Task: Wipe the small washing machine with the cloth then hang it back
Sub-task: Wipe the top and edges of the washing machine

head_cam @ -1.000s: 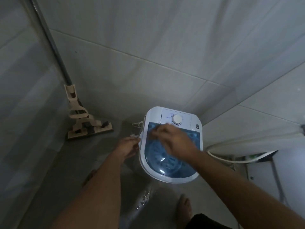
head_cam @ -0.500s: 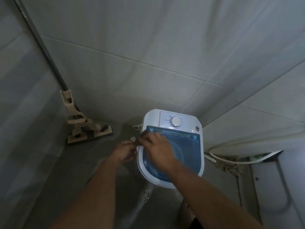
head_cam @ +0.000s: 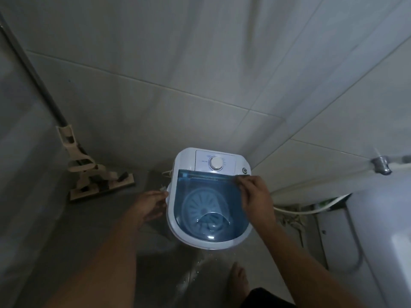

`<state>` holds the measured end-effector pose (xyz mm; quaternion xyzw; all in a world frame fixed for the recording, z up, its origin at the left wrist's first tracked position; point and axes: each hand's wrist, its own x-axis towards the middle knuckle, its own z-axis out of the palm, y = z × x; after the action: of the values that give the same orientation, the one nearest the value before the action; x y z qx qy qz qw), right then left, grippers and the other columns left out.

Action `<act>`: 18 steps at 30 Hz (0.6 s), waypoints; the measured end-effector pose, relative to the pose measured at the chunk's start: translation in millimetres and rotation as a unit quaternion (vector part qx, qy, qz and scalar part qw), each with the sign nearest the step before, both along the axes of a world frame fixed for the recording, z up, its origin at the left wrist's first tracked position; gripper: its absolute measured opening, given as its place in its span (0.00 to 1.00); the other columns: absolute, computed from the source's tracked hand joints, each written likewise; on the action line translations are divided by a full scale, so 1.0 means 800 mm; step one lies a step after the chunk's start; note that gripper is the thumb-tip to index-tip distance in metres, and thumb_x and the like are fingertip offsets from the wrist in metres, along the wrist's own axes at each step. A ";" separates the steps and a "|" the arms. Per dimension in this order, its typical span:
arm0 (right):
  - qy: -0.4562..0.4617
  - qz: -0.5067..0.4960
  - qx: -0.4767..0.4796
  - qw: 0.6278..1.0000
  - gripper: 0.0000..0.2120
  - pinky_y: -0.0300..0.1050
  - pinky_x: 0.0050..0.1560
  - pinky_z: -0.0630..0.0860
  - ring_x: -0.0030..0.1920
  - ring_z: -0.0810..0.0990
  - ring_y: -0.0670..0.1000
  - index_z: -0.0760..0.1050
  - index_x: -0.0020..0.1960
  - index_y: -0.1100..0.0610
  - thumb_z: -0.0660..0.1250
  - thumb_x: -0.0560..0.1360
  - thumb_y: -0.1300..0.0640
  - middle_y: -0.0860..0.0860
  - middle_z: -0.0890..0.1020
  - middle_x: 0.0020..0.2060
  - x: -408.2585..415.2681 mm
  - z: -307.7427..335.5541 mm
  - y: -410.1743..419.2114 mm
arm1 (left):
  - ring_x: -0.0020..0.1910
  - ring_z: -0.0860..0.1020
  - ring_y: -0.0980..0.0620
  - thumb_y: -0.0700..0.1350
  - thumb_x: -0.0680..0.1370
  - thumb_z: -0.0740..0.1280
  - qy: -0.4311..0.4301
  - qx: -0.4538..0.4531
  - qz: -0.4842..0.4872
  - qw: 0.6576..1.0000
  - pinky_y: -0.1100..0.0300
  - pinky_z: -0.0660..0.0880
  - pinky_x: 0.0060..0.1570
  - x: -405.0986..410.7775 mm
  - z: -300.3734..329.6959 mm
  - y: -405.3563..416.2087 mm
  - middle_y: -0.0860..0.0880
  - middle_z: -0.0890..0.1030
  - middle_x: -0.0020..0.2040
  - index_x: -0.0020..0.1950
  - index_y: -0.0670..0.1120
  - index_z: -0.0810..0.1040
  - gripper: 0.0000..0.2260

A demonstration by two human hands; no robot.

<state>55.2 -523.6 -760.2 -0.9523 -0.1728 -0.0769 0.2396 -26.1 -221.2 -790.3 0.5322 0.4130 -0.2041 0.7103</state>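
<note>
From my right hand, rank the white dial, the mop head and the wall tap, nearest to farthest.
From the right hand:
1. White dial, just up-left on the washer's panel.
2. Wall tap, far right.
3. Mop head, on the floor at left, only slightly farther than the tap.

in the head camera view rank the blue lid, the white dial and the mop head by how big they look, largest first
1. Blue lid, clearly the largest.
2. Mop head, smaller in the picture, though it lies farther off on the floor, so its true size is unsure.
3. White dial, smallest.
</note>
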 end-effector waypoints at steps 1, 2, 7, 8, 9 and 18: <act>0.024 -0.067 0.014 0.997 0.14 0.52 0.60 0.80 0.54 0.82 0.55 0.83 0.63 0.54 0.65 0.81 0.59 0.54 0.81 0.55 0.008 -0.008 0.001 | 0.50 0.80 0.46 0.45 0.76 0.71 0.001 0.001 -0.004 1.000 0.46 0.76 0.62 0.000 -0.001 0.001 0.43 0.84 0.51 0.58 0.43 0.80 0.12; 0.041 -0.107 0.025 0.993 0.14 0.50 0.61 0.79 0.54 0.82 0.56 0.84 0.63 0.54 0.66 0.81 0.61 0.54 0.81 0.55 0.009 -0.017 0.010 | 0.50 0.81 0.46 0.46 0.76 0.71 0.001 0.004 -0.007 1.000 0.46 0.77 0.61 0.000 -0.004 0.001 0.43 0.84 0.52 0.59 0.43 0.81 0.13; 0.027 0.058 -0.043 0.997 0.19 0.58 0.59 0.77 0.59 0.78 0.59 0.78 0.68 0.53 0.67 0.78 0.61 0.54 0.80 0.60 -0.033 -0.044 0.118 | 0.50 0.81 0.46 0.45 0.76 0.71 -0.001 0.003 -0.011 1.000 0.47 0.76 0.61 0.001 -0.008 0.000 0.44 0.84 0.51 0.59 0.43 0.80 0.13; 0.023 0.133 -0.077 0.988 0.21 0.59 0.58 0.77 0.59 0.77 0.59 0.77 0.70 0.52 0.68 0.77 0.60 0.54 0.79 0.61 -0.045 -0.043 0.135 | 0.49 0.81 0.46 0.45 0.77 0.70 0.000 0.003 -0.011 1.000 0.48 0.77 0.60 0.002 -0.008 -0.001 0.43 0.84 0.52 0.60 0.43 0.80 0.13; 0.020 0.211 -0.099 0.972 0.22 0.58 0.57 0.76 0.58 0.77 0.59 0.76 0.70 0.51 0.68 0.77 0.60 0.54 0.78 0.61 -0.055 -0.042 0.146 | 0.49 0.81 0.45 0.44 0.77 0.70 -0.001 0.001 -0.012 1.000 0.48 0.78 0.58 0.002 -0.007 -0.002 0.41 0.84 0.53 0.60 0.42 0.79 0.13; 0.020 -0.041 0.050 0.998 0.16 0.48 0.63 0.78 0.56 0.82 0.57 0.81 0.66 0.56 0.64 0.81 0.58 0.55 0.80 0.56 -0.014 -0.022 -0.027 | 0.52 0.80 0.47 0.46 0.76 0.71 0.003 -0.017 -0.014 1.000 0.48 0.76 0.62 0.000 -0.020 0.003 0.41 0.82 0.55 0.64 0.42 0.78 0.18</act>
<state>43.9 -545.1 -778.2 -0.9469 -0.1246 -0.0765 0.2866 -26.4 -219.0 -806.3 0.5250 0.4044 -0.2227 0.7150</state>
